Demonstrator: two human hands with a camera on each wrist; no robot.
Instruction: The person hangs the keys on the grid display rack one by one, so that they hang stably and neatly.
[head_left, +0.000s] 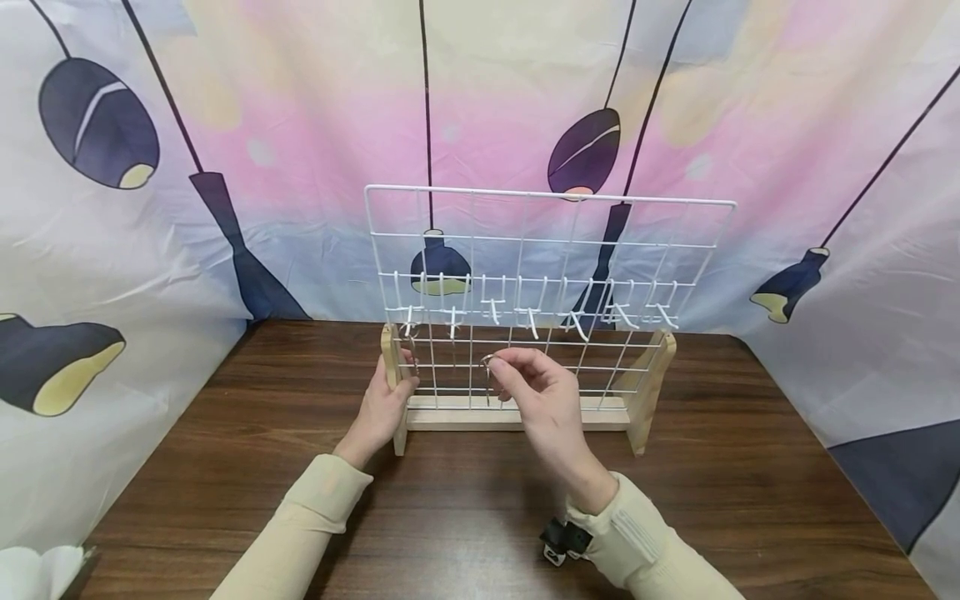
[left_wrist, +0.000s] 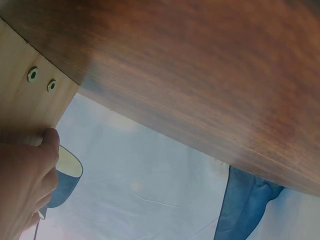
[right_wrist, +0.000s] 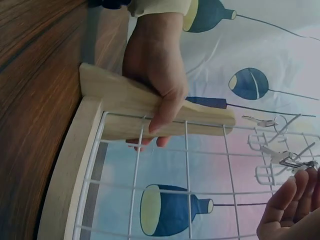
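- The left hand [head_left: 382, 408] had its grip curled round the left pale wooden upright [head_left: 391, 367] of the white wire grid rack [head_left: 547, 250]; in the right wrist view the fingers [right_wrist: 165, 117] wrapped over the post, holding the rack steady.
- The right hand [head_left: 536, 392] pinched a small silver key on a metal ring [head_left: 487, 367] between thumb and fingertips, grip closed on it, held right up against the lower part of the grid, left of centre.
- That key hung below the row of white wire hooks [head_left: 532, 317] that ran across the middle of the rack; another key on a ring [right_wrist: 270, 121] already dangled from a hook near the left post.
- The rack stood upright on its light wooden base bar [head_left: 517, 414] on the dark brown wood-grain tabletop [head_left: 465, 517], in front of a pastel printed cloth backdrop [head_left: 262, 125].
- By my reading, this was the hanging step: key in hand, not yet on a hook.
- The next move would call for lifting the ring to a free hook and slipping it over the tip while the left hand braced the frame.
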